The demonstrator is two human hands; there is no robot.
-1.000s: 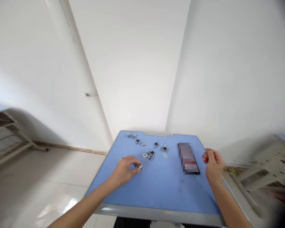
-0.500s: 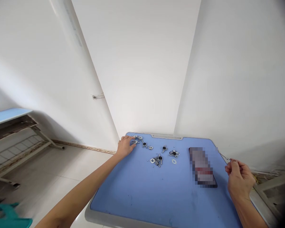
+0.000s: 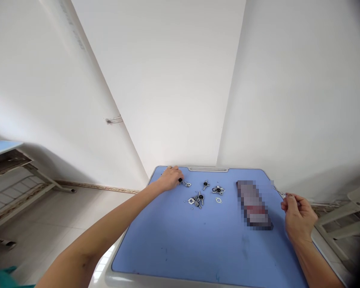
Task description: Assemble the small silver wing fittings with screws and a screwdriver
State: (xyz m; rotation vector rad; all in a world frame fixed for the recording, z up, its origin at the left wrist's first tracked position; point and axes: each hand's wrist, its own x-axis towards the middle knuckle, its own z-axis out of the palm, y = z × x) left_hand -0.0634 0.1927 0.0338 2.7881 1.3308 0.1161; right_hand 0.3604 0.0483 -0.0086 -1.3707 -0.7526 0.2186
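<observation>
At the back left of the blue tabletop (image 3: 180, 240), my left hand (image 3: 171, 179) lies with fingers curled down over small metal parts. What its fingertips grip is hidden. A metal part with a black round centre (image 3: 180, 181) pokes out beside the fingers, next to a flat oval metal plate (image 3: 188, 185). Beyond the right edge, my right hand (image 3: 300, 218) is closed, pinching a thin metal piece (image 3: 283, 195) whose kind I cannot make out. Between the hands lie a three-armed metal part (image 3: 205, 185), two small clusters of similar parts (image 3: 218, 190) (image 3: 199, 197) and a loose oval plate (image 3: 218, 200).
A dark flat object, blurred out (image 3: 254, 206), lies on the right of the tabletop. White walls (image 3: 162, 80) stand behind. Another desk (image 3: 9, 160) is at the left, a teal stool (image 3: 3, 278) at the lower left, and a pale metal frame (image 3: 345, 216) at the right.
My left hand has shifted right and its fingers have curled over the metal parts it was touching. My right hand keeps its pinch. The view has turned slightly.
</observation>
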